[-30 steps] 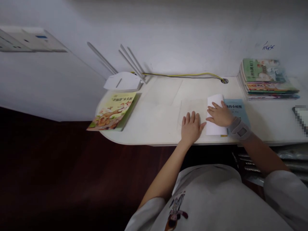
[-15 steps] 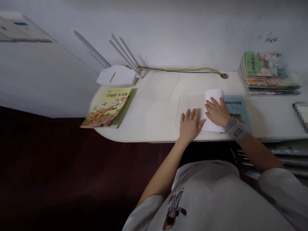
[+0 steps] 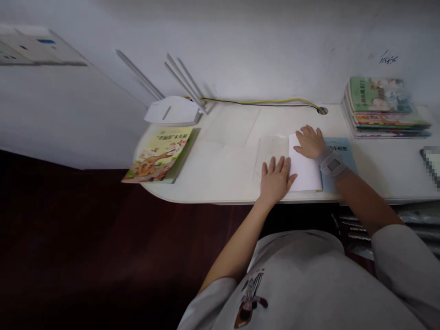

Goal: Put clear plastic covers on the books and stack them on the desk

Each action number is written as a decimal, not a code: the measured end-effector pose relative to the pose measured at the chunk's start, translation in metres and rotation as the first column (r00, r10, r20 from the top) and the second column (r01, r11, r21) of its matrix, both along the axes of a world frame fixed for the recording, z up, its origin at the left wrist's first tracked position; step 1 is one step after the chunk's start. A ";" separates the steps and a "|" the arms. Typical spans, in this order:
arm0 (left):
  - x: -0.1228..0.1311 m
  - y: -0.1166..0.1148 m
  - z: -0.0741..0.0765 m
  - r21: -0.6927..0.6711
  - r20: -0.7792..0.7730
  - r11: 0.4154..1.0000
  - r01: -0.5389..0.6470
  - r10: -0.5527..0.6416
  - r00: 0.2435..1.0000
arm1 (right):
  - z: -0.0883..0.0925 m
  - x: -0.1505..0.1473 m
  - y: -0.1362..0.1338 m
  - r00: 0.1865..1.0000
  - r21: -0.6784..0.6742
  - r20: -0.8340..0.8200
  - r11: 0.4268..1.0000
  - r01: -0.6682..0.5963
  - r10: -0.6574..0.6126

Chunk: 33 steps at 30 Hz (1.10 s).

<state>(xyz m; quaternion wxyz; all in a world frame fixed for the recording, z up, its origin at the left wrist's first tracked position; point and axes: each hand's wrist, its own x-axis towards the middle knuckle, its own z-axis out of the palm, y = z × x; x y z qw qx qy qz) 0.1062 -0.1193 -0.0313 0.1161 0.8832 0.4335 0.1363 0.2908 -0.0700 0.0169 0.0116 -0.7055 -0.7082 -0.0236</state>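
Note:
A book with a blue cover (image 3: 347, 160) lies near the front edge of the white table, and a white page or inner flap (image 3: 304, 176) covers its left part. To the left of that page, a clear plastic sheet (image 3: 273, 145) lies flat. My left hand (image 3: 275, 181) rests palm down on the sheet, fingers spread, its thumb touching the page's left edge. Over the page's far right part is my right hand (image 3: 310, 142), fingers bent slightly and apart, wearing a grey wristband. It hides that corner of the page and some of the cover.
A yellow-green picture book (image 3: 160, 156) overhangs the table's left end. Behind it stands a white router (image 3: 173, 111) with tall antennas. Its cables (image 3: 261, 101) run along the wall to a hole. A stack of books (image 3: 381, 107) sits at the back right; a dark-edged object (image 3: 424, 160) is farther right.
My right hand has slid away from me toward the far edge of the white page, uncovering more of it. My left hand stays flat beside the page. The view has shifted slightly.

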 end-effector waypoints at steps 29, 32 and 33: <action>0.001 -0.001 0.007 0.025 -0.113 0.999 0.034 -0.031 0.993 | -0.013 0.004 -0.004 0.995 0.071 -0.096 0.997 -0.003 0.010; -0.004 0.001 0.006 0.039 -0.021 0.999 0.024 -0.024 1.000 | -0.022 0.025 -0.004 0.964 0.184 -0.259 0.983 -0.012 0.060; -0.005 0.001 0.006 0.063 0.024 0.997 0.032 -0.034 0.999 | -0.025 0.033 -0.005 0.948 0.219 -0.308 0.976 -0.015 0.084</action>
